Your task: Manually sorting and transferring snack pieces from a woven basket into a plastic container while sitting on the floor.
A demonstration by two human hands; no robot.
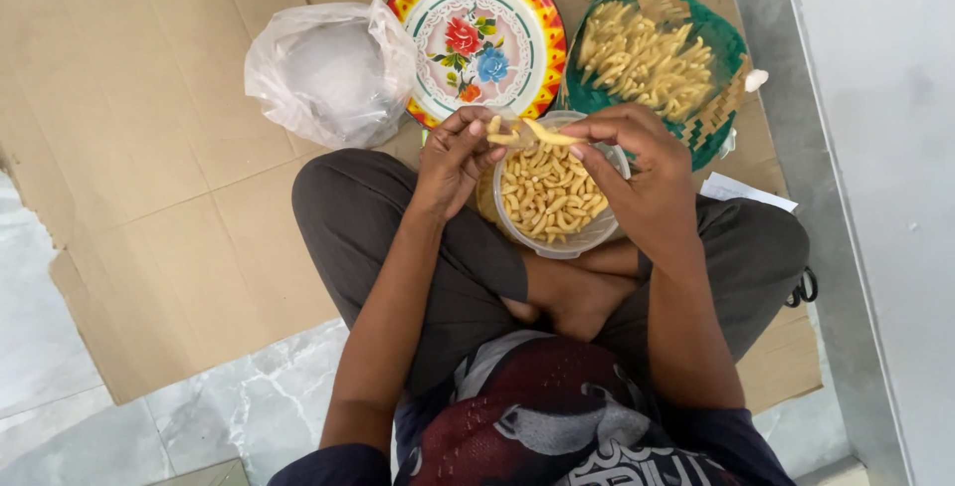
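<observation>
Hands first: your left hand (456, 160) and right hand (637, 163) meet over the clear plastic tub (553, 237), fingertips pinched on a pale yellow dough strip (532, 132) that runs between them. Each hand grips one end, with the strip held just above the tub's far rim. The tub sits in your lap between your crossed legs and is filled with short, curled yellow pieces (547, 197) of the same dough. Just beyond your right hand lies a woven green and tan tray (718, 43) heaped with more yellow pieces. Beside it, ahead of your left hand, rests a round enamel plate (477, 33) with painted flowers and a red and yellow rim. Left of the plate sits a crumpled clear plastic bag (328, 73). Everything rests on flattened cardboard (149, 197) spread over a marble floor (60, 387).
</observation>
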